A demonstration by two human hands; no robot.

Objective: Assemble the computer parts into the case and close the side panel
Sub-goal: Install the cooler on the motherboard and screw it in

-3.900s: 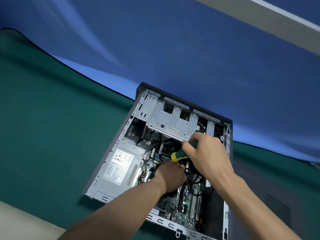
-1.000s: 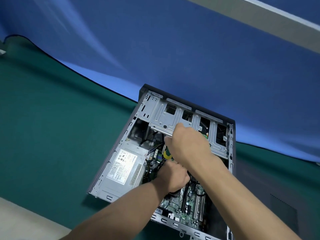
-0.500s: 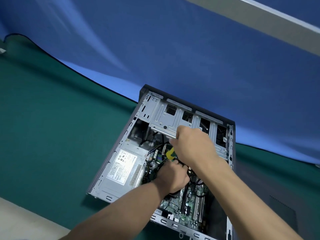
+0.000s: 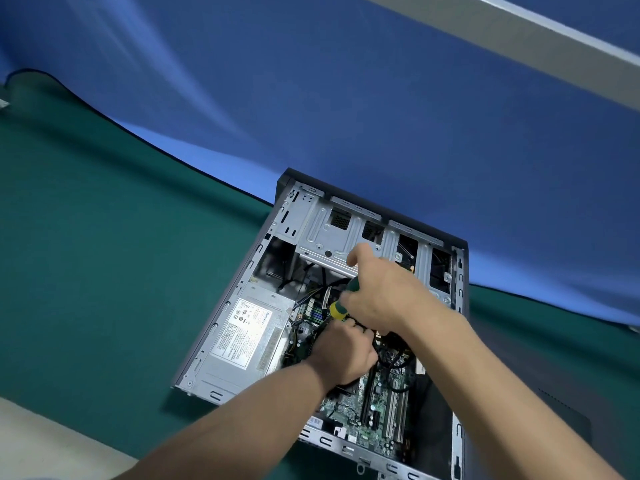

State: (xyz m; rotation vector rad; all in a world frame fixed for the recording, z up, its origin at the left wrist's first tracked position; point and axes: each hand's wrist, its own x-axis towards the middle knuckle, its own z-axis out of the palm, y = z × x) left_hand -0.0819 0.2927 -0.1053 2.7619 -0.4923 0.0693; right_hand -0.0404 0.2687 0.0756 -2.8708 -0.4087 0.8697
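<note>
Step in hand, prob.: a part is being screwed down inside the case (image 4: 239,317), which is lying open on the green mat (image 4: 104,271). Screwdriver (image 4: 341,304) is being gripped by the right hand (image 4: 381,296); left hand (image 4: 343,355) is being kept curled over sth below the tip, what exactly can't be told. Next: tip to be kept seated & turned. Vs 0.5 s ago: more handle is being shown, right hand shifted slightly.
</note>
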